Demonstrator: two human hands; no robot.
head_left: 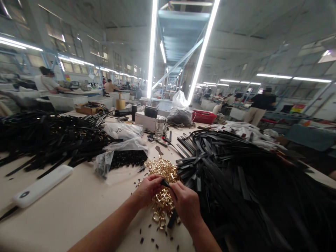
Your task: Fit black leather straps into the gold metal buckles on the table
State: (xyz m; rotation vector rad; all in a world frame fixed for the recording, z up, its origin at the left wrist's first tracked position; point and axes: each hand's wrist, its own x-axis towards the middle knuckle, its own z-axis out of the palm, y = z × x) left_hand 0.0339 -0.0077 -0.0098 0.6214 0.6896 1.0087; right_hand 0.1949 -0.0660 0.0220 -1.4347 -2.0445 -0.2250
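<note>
My left hand (147, 190) and my right hand (185, 204) meet over a heap of small gold metal buckles (163, 182) on the beige table (78, 203). Both hands pinch the end of a black strap (166, 183) between their fingertips; the strap runs down under my right hand to the table. Whether a buckle sits on the strap end is hidden by my fingers. A large pile of black straps (236, 175) lies just to the right of my right hand.
Another heap of black straps (52, 140) covers the left of the table. A white flat device (42, 187) lies at the left front. Plastic bags of dark small parts (123, 154), a glass jar (159, 127) and a red basket (204, 117) stand behind. People work at far tables.
</note>
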